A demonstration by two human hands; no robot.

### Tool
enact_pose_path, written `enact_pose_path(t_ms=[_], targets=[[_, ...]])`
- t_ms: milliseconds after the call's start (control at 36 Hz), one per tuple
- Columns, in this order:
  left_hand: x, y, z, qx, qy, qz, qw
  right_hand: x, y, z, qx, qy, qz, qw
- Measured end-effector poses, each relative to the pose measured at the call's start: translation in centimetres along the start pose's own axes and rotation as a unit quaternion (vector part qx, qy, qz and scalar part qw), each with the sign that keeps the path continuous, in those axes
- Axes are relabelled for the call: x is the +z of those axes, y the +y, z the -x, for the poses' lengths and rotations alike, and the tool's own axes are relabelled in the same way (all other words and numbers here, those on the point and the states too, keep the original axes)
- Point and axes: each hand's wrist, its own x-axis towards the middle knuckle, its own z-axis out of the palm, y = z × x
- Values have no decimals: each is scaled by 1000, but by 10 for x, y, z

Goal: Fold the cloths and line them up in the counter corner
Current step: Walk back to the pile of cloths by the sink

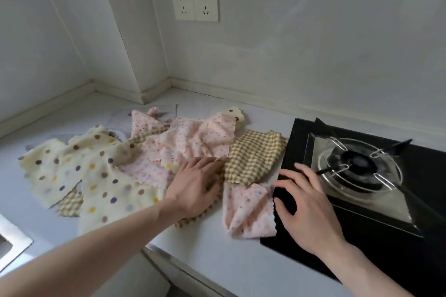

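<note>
In the head view, a heap of unfolded cloths is being shown spread across the middle of the white counter (217,255), short of its back corner. A cream dotted cloth (79,171) is lying crumpled toward the counter's left side, with a strip of checked fabric (70,204) peeping out from under its near edge. Pink floral cloths (193,137) are being piled behind and beside it, and a second pink cloth (246,210) is lying rumpled nearer the front edge. A yellow checked cloth (253,159) is being laid just beside the stove (386,243), its right edge touching the black glass.

The left hand (195,188) is being pressed flat onto the heap where the pink and checked cloths meet, its fingers held straight and close together. The right hand (306,205) is being held with fingers spread and loosely bent over the stove's near left corner, beside the second pink cloth; whether anything is being touched by it cannot be told.

The right end of the counter is being taken up by the stove, with its burner (359,164) and metal pan supports. A double socket (194,5) is being shown on the back wall above the corner. A sink (12,241) edge is showing at the counter's front left. A wall pillar (135,43) is jutting into the back corner.
</note>
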Motion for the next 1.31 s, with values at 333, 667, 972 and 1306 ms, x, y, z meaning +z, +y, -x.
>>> enact_pose_path(t_ms=[333,667,972,1306], targets=[[1,8,11,9,74,-68,995,10,4,18,5,70,-7,998],[-131,89,27,-8,225,50,973,-43,-45,108,170,8,-42,984],[-227,164,73,88,275,142,947,-129,-101,137,157,94,-136,974],[-223,209,118,179,212,226,934,-166,-115,140,135,117,-177,968]])
